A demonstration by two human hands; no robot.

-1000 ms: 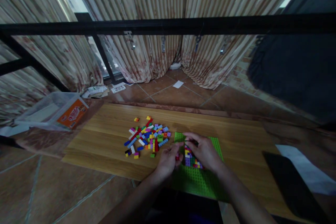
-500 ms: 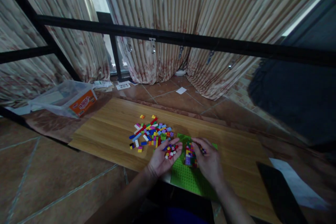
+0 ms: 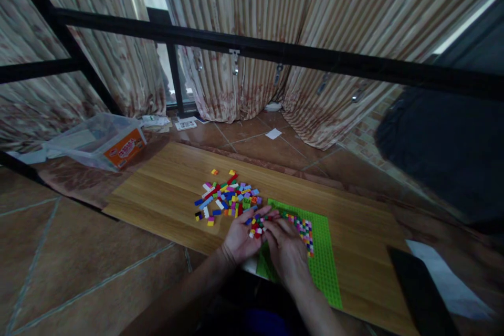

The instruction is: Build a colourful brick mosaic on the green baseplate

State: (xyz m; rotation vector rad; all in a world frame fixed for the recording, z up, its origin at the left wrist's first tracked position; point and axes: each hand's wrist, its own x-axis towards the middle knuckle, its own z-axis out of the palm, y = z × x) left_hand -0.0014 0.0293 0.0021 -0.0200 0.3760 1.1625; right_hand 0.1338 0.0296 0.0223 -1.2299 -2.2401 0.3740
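Observation:
My left hand (image 3: 238, 241) is palm up and cupped under several small building bricks (image 3: 258, 228) in mixed colours. Over that palm reaches my right hand (image 3: 286, 244), its thumb and fingertips drawn together at the small bricks. What its fingertips pinch, if anything, is hidden. Beneath my right hand lies a green studded baseplate (image 3: 326, 262). A patch of multicoloured small bricks (image 3: 305, 228) is set on the baseplate in tight rows, partly covered by my right hand. Left of the baseplate, a loose pile of larger bricks (image 3: 226, 197) is spread on the wooden table (image 3: 157, 189).
A clear plastic box (image 3: 92, 139) with an orange label stands beyond the table's left end. At the right end lie a dark flat object (image 3: 417, 289) and a pale sheet (image 3: 447, 278). A black metal bar (image 3: 299, 55) crosses in front of the curtains (image 3: 252, 0).
My right hand has moved left from the brick patch on the baseplate to the bricks in my left palm, uncovering more of the patch. My left hand has stayed nearly still.

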